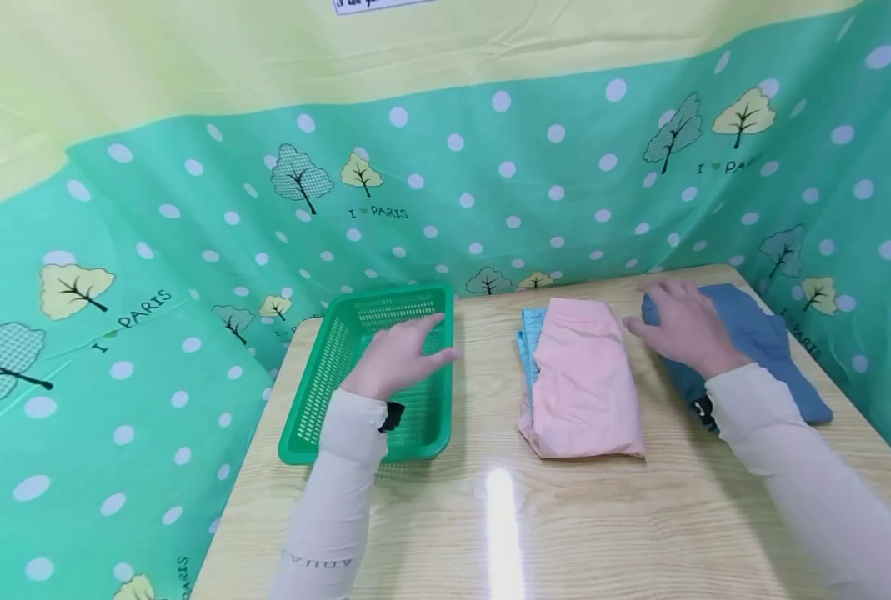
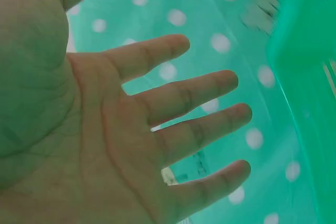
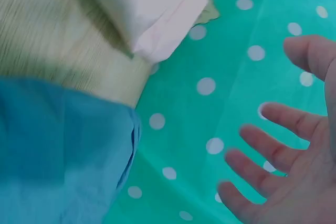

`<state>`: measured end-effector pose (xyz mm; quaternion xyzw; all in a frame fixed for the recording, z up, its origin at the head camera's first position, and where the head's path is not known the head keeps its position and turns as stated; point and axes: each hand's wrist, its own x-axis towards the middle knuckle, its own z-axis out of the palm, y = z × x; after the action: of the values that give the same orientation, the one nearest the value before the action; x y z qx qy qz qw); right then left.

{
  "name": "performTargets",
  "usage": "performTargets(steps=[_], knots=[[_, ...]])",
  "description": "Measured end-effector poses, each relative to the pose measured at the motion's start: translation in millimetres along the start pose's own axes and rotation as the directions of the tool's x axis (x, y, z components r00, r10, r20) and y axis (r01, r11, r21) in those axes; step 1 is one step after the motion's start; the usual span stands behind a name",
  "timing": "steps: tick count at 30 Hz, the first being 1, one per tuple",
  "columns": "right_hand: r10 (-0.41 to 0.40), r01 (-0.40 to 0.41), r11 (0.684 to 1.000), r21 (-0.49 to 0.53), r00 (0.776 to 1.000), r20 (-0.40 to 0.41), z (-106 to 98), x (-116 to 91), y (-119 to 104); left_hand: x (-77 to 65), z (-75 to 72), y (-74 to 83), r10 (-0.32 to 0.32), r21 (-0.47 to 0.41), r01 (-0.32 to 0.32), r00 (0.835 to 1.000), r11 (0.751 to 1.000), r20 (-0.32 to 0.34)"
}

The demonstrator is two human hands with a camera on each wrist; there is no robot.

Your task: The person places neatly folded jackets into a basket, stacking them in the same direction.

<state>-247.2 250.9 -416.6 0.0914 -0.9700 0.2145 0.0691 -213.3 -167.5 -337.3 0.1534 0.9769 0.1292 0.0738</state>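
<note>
My left hand (image 1: 400,354) hovers over the green plastic basket (image 1: 291,446), fingers extended and nothing in them. The left wrist view shows its palm with the fingers spread, near the basket's rim. Over the folded dark blue cloth (image 1: 760,333) on the right side is my right hand (image 1: 685,325), slightly blurred. Its fingers are apart and hold nothing in the right wrist view, where the blue cloth (image 3: 58,150) lies to the left. Between the hands lies a folded pink garment (image 1: 588,383), partly covering a light blue cloth (image 1: 531,342).
The light wooden table (image 1: 580,533) carries everything, with a bright strip of reflected light near its front. A green polka-dot curtain (image 1: 490,225) with printed trees hangs behind the table and along both sides.
</note>
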Motion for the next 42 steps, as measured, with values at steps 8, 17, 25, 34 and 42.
performTargets(steps=[8,17,25,34,42], knots=[[0.070,-0.086,0.970,0.228,0.995,0.078,11.7,-11.1,-3.9,-11.5,45.7,55.9,0.080,-0.249,-0.161,0.948,0.955,-0.307],[0.178,-0.237,0.863,0.446,0.969,0.171,52.5,-27.0,5.0,12.9,126.9,97.3,-0.016,-0.658,-0.261,0.924,0.706,-0.382],[0.279,-0.386,0.810,0.443,0.916,0.287,66.3,-35.2,-0.1,31.1,163.3,98.7,-0.143,-0.529,0.049,0.980,0.847,-0.138],[0.349,-0.518,0.689,0.507,0.850,0.395,82.0,-41.4,0.0,49.8,175.6,89.3,-0.188,-0.549,0.187,0.981,0.814,0.056],[0.402,-0.570,0.636,0.521,0.820,0.407,81.8,-36.8,1.7,58.0,172.5,90.9,-0.237,-0.658,0.231,0.968,0.717,0.082]])
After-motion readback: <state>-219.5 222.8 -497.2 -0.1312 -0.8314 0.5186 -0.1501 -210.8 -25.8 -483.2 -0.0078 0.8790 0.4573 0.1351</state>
